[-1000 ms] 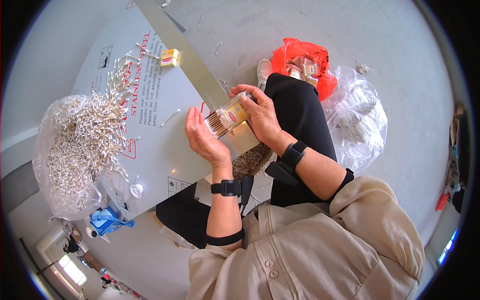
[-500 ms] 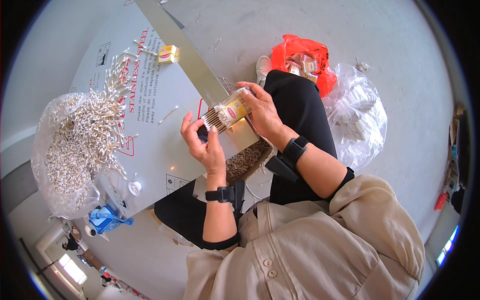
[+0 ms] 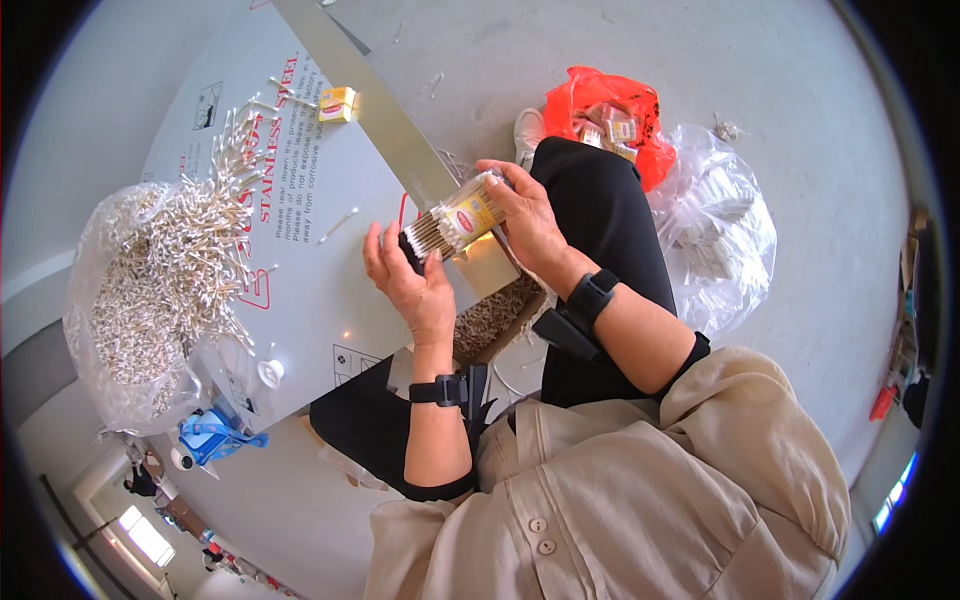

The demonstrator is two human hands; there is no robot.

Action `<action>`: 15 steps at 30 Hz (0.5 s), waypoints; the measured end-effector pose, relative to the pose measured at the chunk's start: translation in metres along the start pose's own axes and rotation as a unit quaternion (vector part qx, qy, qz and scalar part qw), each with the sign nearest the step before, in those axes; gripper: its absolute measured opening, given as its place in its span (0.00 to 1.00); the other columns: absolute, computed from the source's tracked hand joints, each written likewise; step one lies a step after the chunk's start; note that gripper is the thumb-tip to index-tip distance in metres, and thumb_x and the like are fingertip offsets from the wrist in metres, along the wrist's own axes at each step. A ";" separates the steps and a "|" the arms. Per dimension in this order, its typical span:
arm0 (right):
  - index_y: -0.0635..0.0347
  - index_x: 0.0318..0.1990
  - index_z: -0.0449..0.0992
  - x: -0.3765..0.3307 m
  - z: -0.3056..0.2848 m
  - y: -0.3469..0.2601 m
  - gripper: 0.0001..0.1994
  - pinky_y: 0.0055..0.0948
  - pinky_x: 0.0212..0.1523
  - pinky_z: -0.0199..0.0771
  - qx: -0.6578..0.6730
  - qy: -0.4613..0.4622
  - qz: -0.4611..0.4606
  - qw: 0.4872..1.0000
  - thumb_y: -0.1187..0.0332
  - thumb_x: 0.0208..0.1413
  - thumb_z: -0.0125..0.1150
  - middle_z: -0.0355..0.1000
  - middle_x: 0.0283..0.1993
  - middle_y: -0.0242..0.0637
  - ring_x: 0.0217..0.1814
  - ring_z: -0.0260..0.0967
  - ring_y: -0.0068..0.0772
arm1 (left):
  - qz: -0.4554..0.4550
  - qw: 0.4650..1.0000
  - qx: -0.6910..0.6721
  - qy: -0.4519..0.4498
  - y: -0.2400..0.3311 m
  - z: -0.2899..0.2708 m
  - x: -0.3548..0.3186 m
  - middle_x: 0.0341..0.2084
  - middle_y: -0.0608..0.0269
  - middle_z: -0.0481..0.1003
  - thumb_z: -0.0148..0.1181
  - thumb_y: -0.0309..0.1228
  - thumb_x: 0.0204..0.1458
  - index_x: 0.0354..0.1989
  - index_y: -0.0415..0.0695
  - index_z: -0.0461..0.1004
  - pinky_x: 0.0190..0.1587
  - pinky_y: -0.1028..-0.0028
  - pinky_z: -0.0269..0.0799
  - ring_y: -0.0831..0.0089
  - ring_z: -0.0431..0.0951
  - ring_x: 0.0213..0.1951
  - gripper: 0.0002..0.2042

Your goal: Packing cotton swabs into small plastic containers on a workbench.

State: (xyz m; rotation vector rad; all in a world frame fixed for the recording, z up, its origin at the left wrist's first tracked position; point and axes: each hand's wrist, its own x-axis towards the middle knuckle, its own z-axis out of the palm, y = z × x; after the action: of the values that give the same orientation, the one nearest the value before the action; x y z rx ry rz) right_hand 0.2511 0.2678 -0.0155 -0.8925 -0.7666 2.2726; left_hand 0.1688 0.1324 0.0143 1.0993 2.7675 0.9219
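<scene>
A clear pack of cotton swabs (image 3: 463, 220) with a yellow and red label is held between my hands above the table's edge. The swabs' brown sticks and white tips stick out of its left end. My right hand (image 3: 530, 220) is closed round the pack's right end. At the protruding tips is my left hand (image 3: 415, 290), its thumb against the lower side and its fingers curved on the far side. A small black thing (image 3: 410, 254) shows between those fingers and the tips; its kind is unclear.
A large clear bag (image 3: 130, 320) spills loose swabs over the metal-topped table (image 3: 330, 270). A small yellow box (image 3: 337, 104) stands farther back. Below the table edge is a carton (image 3: 500, 315) of swabs. A red bag (image 3: 650, 110) and a clear bag (image 3: 715, 230) of packs lie on the floor.
My left fingers have shifted slightly at the swab tips, and more of the black thing shows. The pack stays in nearly the same place in my right hand.
</scene>
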 end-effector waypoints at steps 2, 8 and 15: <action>0.62 0.57 0.68 -0.001 0.003 -0.002 0.16 0.27 0.48 0.72 0.014 0.022 0.009 1.000 0.69 0.64 0.54 0.71 0.46 0.36 0.47 0.69 0.26 | -0.012 0.970 -0.241 0.038 -0.002 0.003 0.001 0.68 0.50 0.52 0.59 0.27 0.54 0.64 0.41 0.58 0.69 0.56 0.46 0.53 0.52 0.69 0.28; 0.66 0.66 0.54 -0.007 0.012 -0.008 0.26 0.37 0.58 0.71 0.130 0.027 0.020 0.991 0.72 0.63 0.53 0.70 0.57 0.48 0.59 0.68 0.39 | -0.064 0.906 -0.416 0.053 0.018 0.017 0.015 0.70 0.49 0.48 0.44 0.38 0.66 0.68 0.35 0.51 0.72 0.59 0.41 0.57 0.48 0.71 0.27; 0.65 0.62 0.58 -0.008 0.016 -0.009 0.21 0.42 0.62 0.68 0.176 0.060 0.031 0.982 0.76 0.62 0.52 0.68 0.60 0.52 0.63 0.65 0.45 | -0.085 0.858 -0.498 0.095 0.017 0.024 0.017 0.67 0.48 0.54 0.43 0.41 0.66 0.66 0.33 0.52 0.71 0.61 0.48 0.57 0.54 0.68 0.27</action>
State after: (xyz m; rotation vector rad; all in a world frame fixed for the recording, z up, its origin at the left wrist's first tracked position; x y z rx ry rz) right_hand 0.2476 0.2637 0.0039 -0.8822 -0.2718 2.2853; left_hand 0.1723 0.1653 0.0065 0.5619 1.8789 2.1203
